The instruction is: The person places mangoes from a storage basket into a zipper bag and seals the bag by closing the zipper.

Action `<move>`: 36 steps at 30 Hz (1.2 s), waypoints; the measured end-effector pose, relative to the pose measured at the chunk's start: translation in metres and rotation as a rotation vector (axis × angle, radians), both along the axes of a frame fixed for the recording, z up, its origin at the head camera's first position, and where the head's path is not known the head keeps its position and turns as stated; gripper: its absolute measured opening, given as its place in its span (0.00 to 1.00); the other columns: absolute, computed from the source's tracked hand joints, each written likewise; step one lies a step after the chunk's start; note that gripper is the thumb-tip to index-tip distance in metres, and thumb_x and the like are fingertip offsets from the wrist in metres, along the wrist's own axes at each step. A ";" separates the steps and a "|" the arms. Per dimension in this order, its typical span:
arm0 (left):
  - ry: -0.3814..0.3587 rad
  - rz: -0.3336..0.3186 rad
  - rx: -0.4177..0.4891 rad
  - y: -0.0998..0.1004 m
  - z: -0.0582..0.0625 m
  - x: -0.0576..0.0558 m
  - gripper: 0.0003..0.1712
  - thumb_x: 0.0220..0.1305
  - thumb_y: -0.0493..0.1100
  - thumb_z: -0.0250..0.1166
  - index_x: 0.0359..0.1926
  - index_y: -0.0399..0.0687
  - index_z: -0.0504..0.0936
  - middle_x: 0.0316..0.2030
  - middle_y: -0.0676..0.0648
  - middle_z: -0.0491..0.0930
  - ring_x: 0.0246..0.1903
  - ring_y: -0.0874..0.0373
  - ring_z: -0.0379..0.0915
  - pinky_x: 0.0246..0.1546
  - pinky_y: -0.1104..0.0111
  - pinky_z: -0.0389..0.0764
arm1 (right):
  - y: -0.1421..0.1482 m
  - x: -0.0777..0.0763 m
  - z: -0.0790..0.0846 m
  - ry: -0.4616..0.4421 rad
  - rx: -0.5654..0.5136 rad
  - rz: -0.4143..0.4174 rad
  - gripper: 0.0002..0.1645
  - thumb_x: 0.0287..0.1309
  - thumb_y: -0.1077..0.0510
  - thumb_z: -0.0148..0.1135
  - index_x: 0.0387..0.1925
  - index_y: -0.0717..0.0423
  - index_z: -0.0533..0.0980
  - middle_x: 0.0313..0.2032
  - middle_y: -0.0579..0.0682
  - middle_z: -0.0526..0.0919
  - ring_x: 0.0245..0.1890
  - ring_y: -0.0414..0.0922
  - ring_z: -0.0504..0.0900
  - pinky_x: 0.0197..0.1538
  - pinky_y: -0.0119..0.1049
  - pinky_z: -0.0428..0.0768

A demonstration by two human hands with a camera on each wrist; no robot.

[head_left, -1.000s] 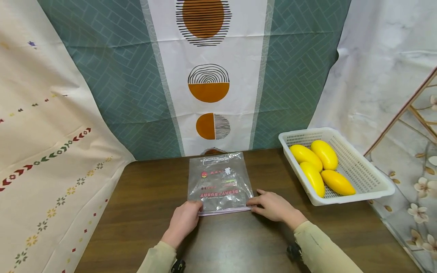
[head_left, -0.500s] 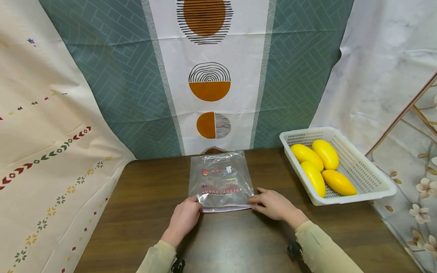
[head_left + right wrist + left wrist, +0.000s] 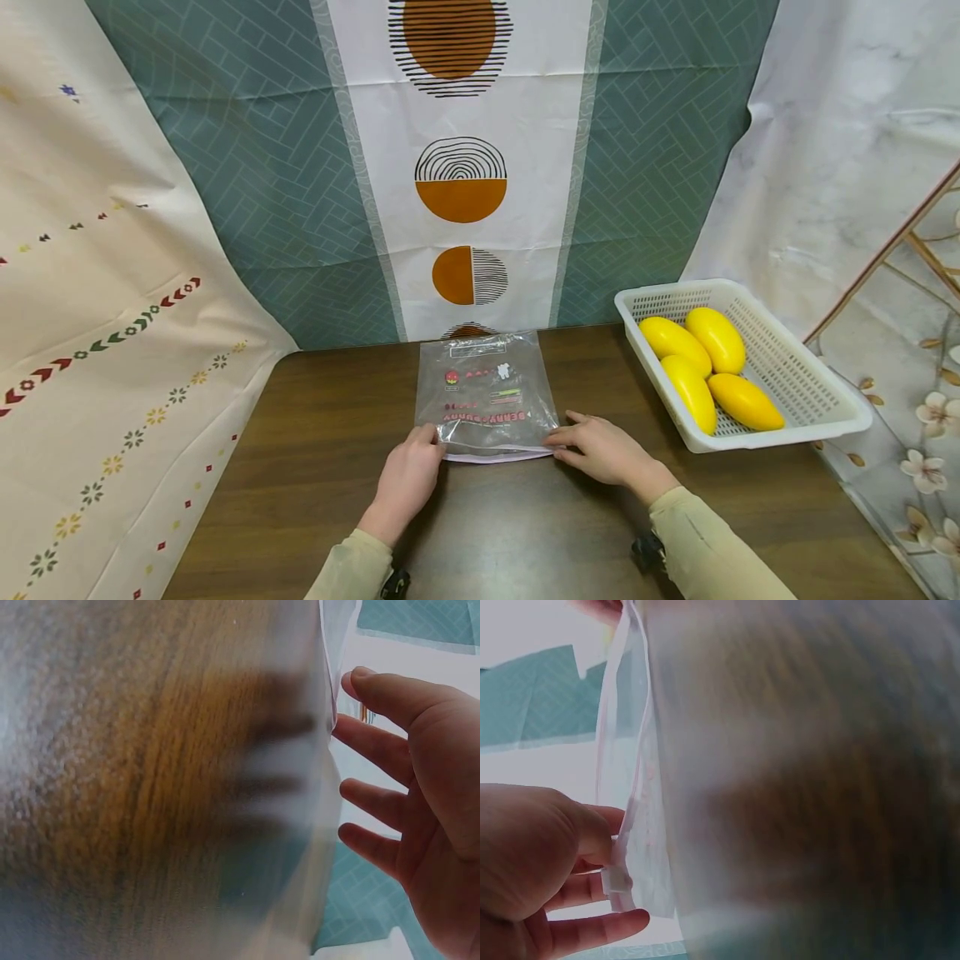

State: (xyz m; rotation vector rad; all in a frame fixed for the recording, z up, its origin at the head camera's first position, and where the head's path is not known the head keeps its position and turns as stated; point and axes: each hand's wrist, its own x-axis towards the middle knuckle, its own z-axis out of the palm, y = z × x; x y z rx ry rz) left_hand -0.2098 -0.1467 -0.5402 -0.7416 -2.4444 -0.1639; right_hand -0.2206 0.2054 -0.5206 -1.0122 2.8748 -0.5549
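At frame centre, we pinch the bag (image 3: pixel 486 396) mouth on the table (image 3: pixel 315 433): left hand (image 3: pixel 408 477) grips its corner, right hand (image 3: pixel 600 450) fingers extended. We should separate edges evenly.

A white basket (image 3: pixel 795 392) at the right of the frame holds four yellow mangoes (image 3: pixel 705 367) on the brown table (image 3: pixel 315 467); patterned cloths (image 3: pixel 457 175) hang behind
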 end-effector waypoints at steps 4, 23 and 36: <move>0.003 -0.001 0.012 0.000 -0.002 -0.001 0.08 0.57 0.31 0.79 0.26 0.39 0.87 0.28 0.47 0.74 0.28 0.50 0.76 0.20 0.59 0.80 | -0.001 0.000 -0.001 0.007 0.008 -0.003 0.17 0.73 0.55 0.67 0.60 0.51 0.87 0.57 0.49 0.89 0.69 0.69 0.74 0.70 0.63 0.72; -0.077 -0.026 -0.017 -0.001 -0.001 0.000 0.21 0.55 0.24 0.74 0.48 0.46 0.93 0.31 0.45 0.76 0.30 0.50 0.73 0.22 0.60 0.78 | 0.007 0.002 0.001 0.039 -0.050 -0.070 0.25 0.73 0.52 0.68 0.68 0.52 0.82 0.73 0.63 0.73 0.76 0.68 0.65 0.71 0.66 0.69; -0.067 -0.048 -0.012 -0.001 -0.001 -0.002 0.24 0.54 0.23 0.73 0.50 0.46 0.93 0.32 0.44 0.79 0.30 0.50 0.75 0.24 0.59 0.79 | 0.015 0.001 0.005 0.041 -0.081 -0.161 0.43 0.70 0.50 0.72 0.81 0.49 0.67 0.81 0.61 0.60 0.79 0.63 0.61 0.72 0.66 0.68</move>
